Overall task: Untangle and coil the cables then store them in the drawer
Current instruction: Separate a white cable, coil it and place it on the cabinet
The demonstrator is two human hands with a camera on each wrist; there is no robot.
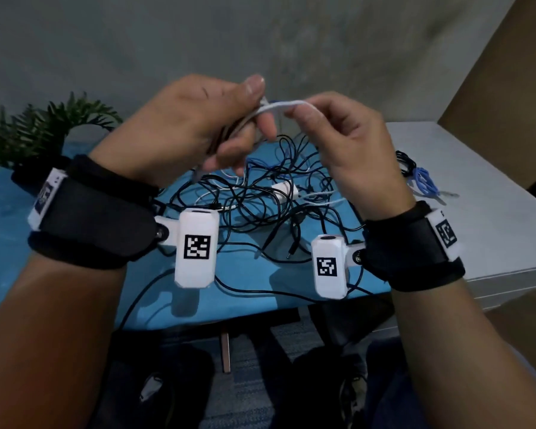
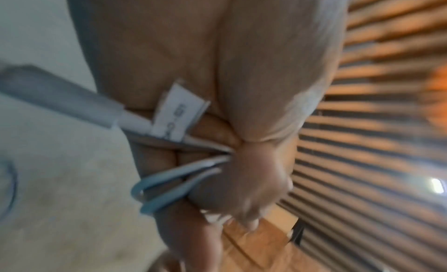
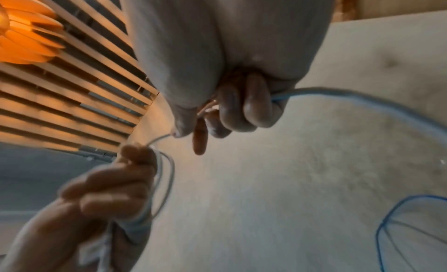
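Head view: left hand [image 1: 180, 131] gripping white cable [image 1: 279, 106] loops, right hand [image 1: 347, 140] pinching its free run above counter [image 1: 75, 187]; could snag black tangle [image 1: 260, 205] below. Left wrist: loops bunched, liable to spring loose. Right wrist: cable threading through curled fingers [image 3: 249, 104]; drawer unseen.

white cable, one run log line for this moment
left hand: holds white cable loops | right hand: pinches same cable | cable pile: tangled on blue table
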